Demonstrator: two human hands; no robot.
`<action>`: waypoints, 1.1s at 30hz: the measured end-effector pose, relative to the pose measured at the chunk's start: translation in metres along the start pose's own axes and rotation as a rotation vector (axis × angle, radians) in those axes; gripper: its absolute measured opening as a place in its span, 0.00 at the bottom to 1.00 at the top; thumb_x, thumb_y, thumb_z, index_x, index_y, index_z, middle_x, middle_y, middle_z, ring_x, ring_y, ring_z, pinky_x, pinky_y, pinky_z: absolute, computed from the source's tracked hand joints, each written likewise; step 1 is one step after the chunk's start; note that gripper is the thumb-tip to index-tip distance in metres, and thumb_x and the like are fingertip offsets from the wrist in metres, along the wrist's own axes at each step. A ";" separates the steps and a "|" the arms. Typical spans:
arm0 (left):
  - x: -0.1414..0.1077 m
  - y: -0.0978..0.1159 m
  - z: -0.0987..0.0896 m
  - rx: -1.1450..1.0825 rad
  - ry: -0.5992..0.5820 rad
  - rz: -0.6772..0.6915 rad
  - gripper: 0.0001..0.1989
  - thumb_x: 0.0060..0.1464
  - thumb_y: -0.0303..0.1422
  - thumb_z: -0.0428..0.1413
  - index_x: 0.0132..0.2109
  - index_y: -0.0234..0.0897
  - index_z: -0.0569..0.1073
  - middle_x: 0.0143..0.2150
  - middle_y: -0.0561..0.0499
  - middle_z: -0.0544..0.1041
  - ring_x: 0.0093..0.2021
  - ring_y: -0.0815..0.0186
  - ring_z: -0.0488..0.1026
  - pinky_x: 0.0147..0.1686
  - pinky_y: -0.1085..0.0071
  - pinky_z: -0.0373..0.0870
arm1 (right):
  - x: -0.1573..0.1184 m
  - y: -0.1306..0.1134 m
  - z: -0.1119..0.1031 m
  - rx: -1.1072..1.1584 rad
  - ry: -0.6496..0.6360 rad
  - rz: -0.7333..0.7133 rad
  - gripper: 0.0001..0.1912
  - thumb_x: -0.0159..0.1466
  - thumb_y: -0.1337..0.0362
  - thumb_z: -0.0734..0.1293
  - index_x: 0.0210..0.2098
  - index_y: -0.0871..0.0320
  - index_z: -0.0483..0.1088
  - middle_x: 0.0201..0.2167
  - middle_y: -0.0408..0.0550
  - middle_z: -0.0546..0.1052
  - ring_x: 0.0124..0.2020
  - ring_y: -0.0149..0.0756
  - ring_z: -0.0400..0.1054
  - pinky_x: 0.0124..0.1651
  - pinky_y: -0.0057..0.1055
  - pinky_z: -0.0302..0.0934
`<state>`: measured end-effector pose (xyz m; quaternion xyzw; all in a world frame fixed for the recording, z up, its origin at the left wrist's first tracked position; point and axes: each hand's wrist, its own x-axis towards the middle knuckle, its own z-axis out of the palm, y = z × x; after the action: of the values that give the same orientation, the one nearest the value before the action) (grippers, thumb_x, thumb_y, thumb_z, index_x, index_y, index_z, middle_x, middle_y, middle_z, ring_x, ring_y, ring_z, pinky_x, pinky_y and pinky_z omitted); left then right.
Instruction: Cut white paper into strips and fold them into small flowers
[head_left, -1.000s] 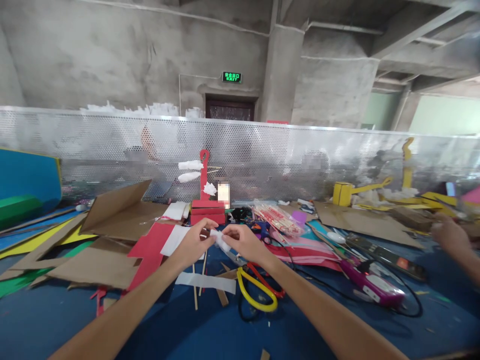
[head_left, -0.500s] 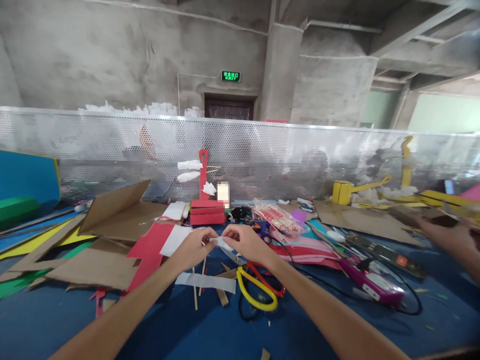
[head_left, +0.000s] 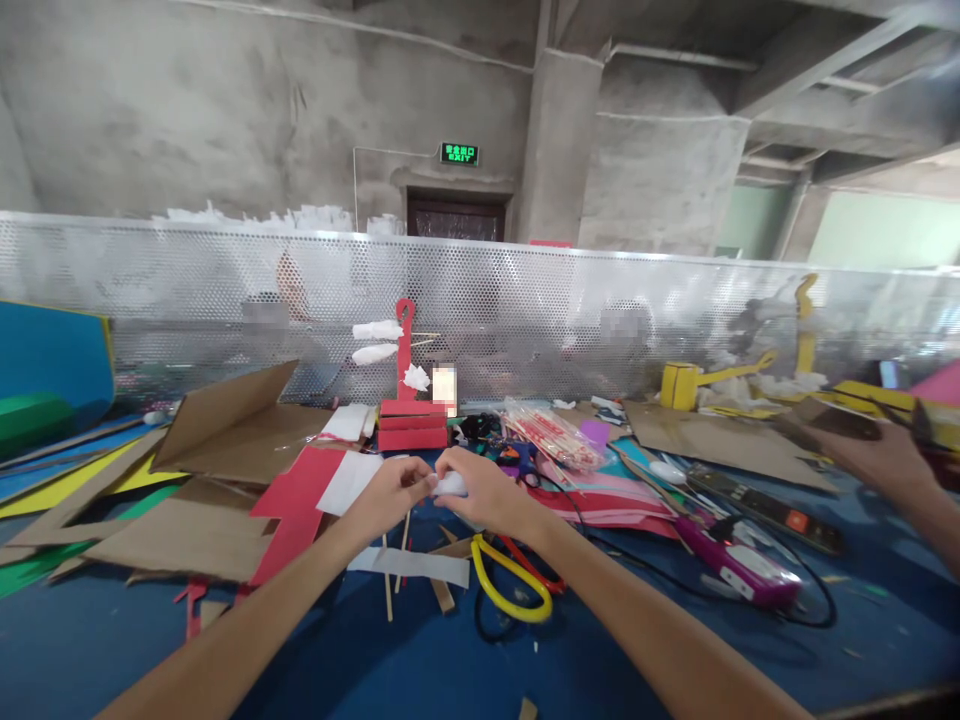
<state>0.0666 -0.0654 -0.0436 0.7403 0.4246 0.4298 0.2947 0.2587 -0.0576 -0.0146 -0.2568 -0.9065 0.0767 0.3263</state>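
Beyond the yellow loop handle (head_left: 511, 612), the left hand (head_left: 396, 490) and right hand (head_left: 480, 488) pinch a small white piece (head_left: 450, 484) between them, while bare blue tabletop (head_left: 360, 665) opens on its near side and cardboard sheets (head_left: 202, 530) edge the space well to its left.

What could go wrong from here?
Slip or crush: the small, soft-looking white wad sits between the left hand and right hand, mostly covered, so a slipping or over-tight grip might go unnoticed.
Snag: the yellow loop handle lies close to the right forearm and could catch it.
Knock: the loose white paper strip over thin wooden sticks could get brushed aside.
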 end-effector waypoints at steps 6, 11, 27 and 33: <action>0.002 -0.004 0.000 -0.122 -0.018 -0.051 0.16 0.53 0.43 0.54 0.32 0.33 0.72 0.24 0.53 0.71 0.24 0.70 0.66 0.26 0.75 0.61 | 0.001 0.011 0.004 -0.045 0.020 -0.078 0.01 0.61 0.67 0.68 0.33 0.58 0.71 0.33 0.44 0.73 0.35 0.31 0.67 0.39 0.25 0.56; 0.003 -0.009 -0.002 -0.160 -0.022 -0.065 0.15 0.52 0.43 0.56 0.32 0.33 0.73 0.26 0.52 0.73 0.25 0.70 0.67 0.27 0.74 0.62 | 0.002 0.015 0.007 -0.023 0.040 -0.056 0.03 0.60 0.70 0.68 0.34 0.58 0.73 0.33 0.45 0.75 0.35 0.32 0.68 0.39 0.25 0.58; 0.001 0.005 -0.002 -0.255 0.006 -0.106 0.15 0.49 0.43 0.58 0.32 0.33 0.72 0.26 0.52 0.73 0.24 0.71 0.67 0.26 0.75 0.62 | 0.003 0.009 0.007 0.137 0.107 0.148 0.05 0.61 0.63 0.67 0.32 0.57 0.75 0.24 0.41 0.75 0.24 0.28 0.64 0.28 0.24 0.53; 0.001 0.004 -0.001 -0.251 0.028 -0.083 0.15 0.49 0.42 0.57 0.32 0.33 0.72 0.24 0.53 0.72 0.23 0.71 0.66 0.26 0.75 0.62 | 0.004 0.008 0.010 0.318 0.110 0.186 0.08 0.60 0.61 0.67 0.34 0.60 0.72 0.27 0.43 0.75 0.25 0.29 0.66 0.27 0.23 0.56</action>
<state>0.0673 -0.0668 -0.0392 0.6735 0.4017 0.4773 0.3965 0.2534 -0.0484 -0.0230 -0.2887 -0.8360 0.2345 0.4034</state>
